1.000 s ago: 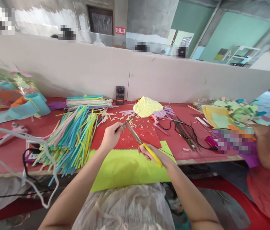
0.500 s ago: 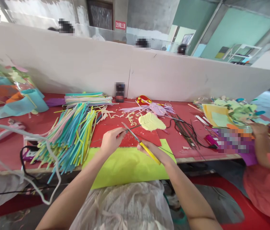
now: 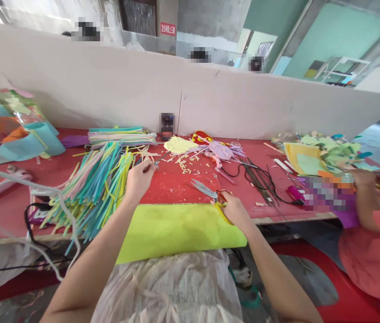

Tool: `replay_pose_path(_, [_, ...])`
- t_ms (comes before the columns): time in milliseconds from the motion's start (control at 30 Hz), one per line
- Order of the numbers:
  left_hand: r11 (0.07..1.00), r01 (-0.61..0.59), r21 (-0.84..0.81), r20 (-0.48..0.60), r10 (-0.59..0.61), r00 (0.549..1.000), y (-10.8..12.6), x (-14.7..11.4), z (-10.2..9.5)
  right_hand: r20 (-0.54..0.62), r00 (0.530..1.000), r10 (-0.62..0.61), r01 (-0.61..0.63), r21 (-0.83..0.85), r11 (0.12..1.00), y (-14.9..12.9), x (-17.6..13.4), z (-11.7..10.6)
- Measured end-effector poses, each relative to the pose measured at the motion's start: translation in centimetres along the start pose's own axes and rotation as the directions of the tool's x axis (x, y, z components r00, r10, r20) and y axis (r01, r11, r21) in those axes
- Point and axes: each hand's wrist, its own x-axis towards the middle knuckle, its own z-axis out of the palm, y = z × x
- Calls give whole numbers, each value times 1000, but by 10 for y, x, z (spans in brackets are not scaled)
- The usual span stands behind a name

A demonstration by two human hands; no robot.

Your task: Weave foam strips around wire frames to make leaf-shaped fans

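My left hand (image 3: 141,177) is closed on a thin dark wire stem (image 3: 163,157). This stem runs up toward a pale yellow ridged petal-like piece (image 3: 180,145) at the back of the table. In my right hand (image 3: 233,207) are scissors (image 3: 206,189) with yellow handles, blades slightly apart and pointing left over the red mat (image 3: 173,186). Below both hands lies a yellow-green sheet (image 3: 183,229) along the table edge. Pale yellow scraps (image 3: 185,163) are scattered between the mat and the petal piece.
Coloured strips (image 3: 99,188) are heaped left of my left hand. A pink glue gun (image 3: 216,160), a lilac piece (image 3: 222,151) and dark wires (image 3: 260,181) with a black cord lie to the right. A co-worker's arm (image 3: 367,197) is at far right; a white cable (image 3: 72,215) loops at left.
My left hand has moved left, carrying the stem and yellow piece leftward and farther back. My right hand has drawn the scissors away to the right. The pink glue gun is now uncovered.
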Motion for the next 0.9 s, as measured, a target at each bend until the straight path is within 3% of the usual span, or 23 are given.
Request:
replay_pose_path(67, [1000,16,-8,-6,-16,1000,-1,3,0,-58,997,-59,41,-274,961,14,4,-2])
replay_pose_path(133, [1000,19,-17,-7,-19,1000,-1,4,1,11,993,-119,113,-430,896,26,9,-3])
replay_pose_path(300, [999,6,-40,-1,-6,1000,-2,3,4,171,962,-215,272,-488,829,36,19,-1])
replay_pose_path(400, [999,15,-39,11,-15,1000,-2,2,3,154,962,-227,269,-362,893,32,18,-3])
replay_pose_path(467, [999,20,-39,11,-20,1000,-2,3,2,85,972,-219,231,-189,954,27,17,-6])
replay_pose_path(567, [999,23,-45,-3,-23,1000,-3,4,-1,0,979,-202,202,-12,979,13,34,-17])
replay_pose_path(800, [996,-3,-94,-86,-5,996,3,2,3,-232,972,-24,63,159,985,-35,172,-58])
replay_pose_path(900, [994,2,-112,-113,-14,994,2,1,6,-251,956,155,-23,461,887,-44,200,-48])
